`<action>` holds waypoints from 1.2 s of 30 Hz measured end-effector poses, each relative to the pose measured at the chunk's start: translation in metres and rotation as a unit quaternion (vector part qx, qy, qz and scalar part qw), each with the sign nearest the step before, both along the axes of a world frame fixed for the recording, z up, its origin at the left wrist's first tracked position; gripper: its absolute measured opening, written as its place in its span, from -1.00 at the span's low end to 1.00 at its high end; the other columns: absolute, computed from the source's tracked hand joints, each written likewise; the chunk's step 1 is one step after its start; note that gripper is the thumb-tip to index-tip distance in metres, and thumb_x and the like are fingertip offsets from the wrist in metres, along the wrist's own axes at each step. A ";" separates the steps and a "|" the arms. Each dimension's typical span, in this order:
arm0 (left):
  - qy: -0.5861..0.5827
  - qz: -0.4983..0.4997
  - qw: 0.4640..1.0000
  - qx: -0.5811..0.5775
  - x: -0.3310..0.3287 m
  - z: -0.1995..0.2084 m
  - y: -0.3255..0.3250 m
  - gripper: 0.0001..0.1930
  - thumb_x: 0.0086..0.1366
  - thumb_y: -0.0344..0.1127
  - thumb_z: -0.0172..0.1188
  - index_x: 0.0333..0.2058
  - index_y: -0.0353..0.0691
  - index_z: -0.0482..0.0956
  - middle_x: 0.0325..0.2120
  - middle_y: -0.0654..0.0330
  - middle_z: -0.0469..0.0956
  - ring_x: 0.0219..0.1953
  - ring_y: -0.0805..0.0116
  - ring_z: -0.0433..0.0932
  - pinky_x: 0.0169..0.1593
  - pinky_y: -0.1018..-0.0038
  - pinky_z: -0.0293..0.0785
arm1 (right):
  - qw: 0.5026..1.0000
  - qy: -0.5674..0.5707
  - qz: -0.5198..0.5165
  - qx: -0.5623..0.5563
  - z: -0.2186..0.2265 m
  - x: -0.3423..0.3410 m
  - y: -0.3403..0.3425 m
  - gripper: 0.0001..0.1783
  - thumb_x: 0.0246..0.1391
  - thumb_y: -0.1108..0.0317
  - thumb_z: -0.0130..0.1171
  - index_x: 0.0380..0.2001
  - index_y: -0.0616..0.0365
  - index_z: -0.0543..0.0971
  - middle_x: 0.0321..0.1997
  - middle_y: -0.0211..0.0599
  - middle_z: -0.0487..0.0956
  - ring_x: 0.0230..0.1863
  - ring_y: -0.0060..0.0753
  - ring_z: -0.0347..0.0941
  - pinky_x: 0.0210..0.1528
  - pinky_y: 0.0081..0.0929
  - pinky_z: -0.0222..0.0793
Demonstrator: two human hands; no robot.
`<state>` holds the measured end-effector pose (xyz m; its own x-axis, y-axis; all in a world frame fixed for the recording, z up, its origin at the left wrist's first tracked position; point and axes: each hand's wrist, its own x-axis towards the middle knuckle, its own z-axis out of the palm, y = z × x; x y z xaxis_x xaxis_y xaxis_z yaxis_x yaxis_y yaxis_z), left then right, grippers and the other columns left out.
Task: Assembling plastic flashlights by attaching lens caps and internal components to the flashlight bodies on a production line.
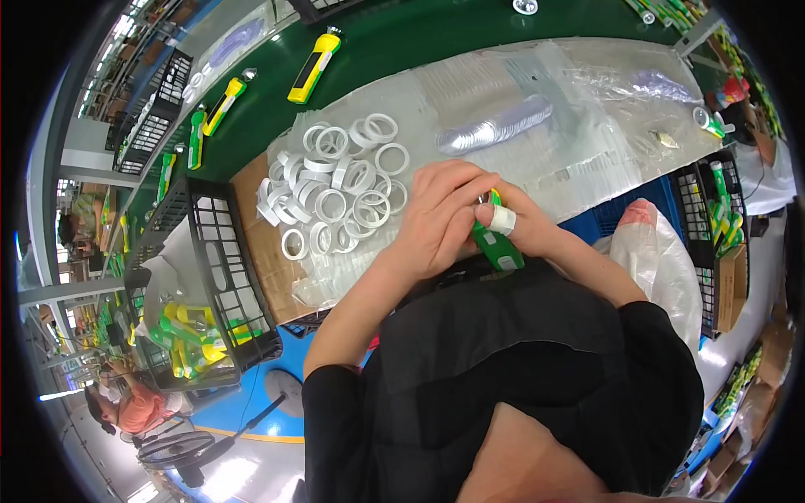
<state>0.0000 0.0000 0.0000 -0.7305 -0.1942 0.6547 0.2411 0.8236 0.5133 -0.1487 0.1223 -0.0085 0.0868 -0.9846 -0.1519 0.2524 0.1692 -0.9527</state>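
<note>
Close to my body, a green flashlight (499,249) with a bit of yellow near its head is held between both hands. My left hand (438,220) wraps over the head end with fingers bent, hiding most of it. My right hand (527,216) closes on the same end from the other side, its thumb wrapped in white tape. Left of my hands, a loose pile of white rings (331,204) lies on the plastic-covered table (402,101). Beyond them rests a stack of clear round lenses (495,126).
Yellow-green flashlights (315,67) lie on a green conveyor (369,63) along the far side. A black crate (220,243) holding more flashlights stands at left. At right are a white sack (658,260) and another black crate (708,201). A fan (176,450) stands lower left.
</note>
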 end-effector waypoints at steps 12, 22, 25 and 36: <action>0.060 0.095 0.994 0.009 -0.009 0.008 -0.012 -0.70 0.18 -0.39 0.10 -0.09 -0.23 0.57 -0.11 0.08 0.55 -0.03 0.04 0.45 0.06 0.17 0.27 | 0.984 -0.088 -0.084 -0.130 0.003 -0.001 -0.016 -0.46 0.22 0.09 0.16 0.13 0.15 0.30 -0.30 -0.28 0.51 -0.41 -0.44 0.47 -0.33 -0.50 0.41; -0.237 0.245 0.933 -0.111 0.014 -0.005 -0.070 -0.82 0.08 -0.28 0.37 -0.40 -0.24 0.64 -0.10 0.09 0.51 -0.06 0.13 0.46 -0.05 0.19 0.35 | 0.964 0.027 -0.152 -0.216 0.006 -0.013 -0.035 -0.35 0.10 -0.07 0.27 0.04 0.13 0.30 -0.38 -0.23 0.49 -0.42 -0.45 0.43 -0.34 -0.47 0.36; -0.042 0.131 0.977 0.163 0.001 0.009 -0.051 -0.81 0.09 -0.32 0.38 -0.33 -0.24 0.64 -0.05 0.06 0.48 -0.04 0.20 0.48 -0.09 0.32 0.40 | 0.961 0.030 -0.160 -0.224 0.004 -0.014 -0.038 -0.41 0.14 -0.02 0.24 0.04 0.13 0.31 -0.38 -0.24 0.50 -0.41 -0.46 0.44 -0.34 -0.48 0.36; 0.011 0.066 0.996 0.055 -0.013 0.045 -0.025 -0.68 -0.02 -0.28 0.51 -0.25 -0.18 0.71 -0.13 0.12 0.47 -0.20 0.33 0.51 -0.29 0.50 0.42 | 0.934 0.048 -0.150 -0.321 -0.003 -0.017 -0.050 -0.50 0.16 0.33 0.22 0.12 0.13 0.30 -0.13 -0.37 0.46 -0.27 -0.61 0.45 -0.28 -0.59 0.44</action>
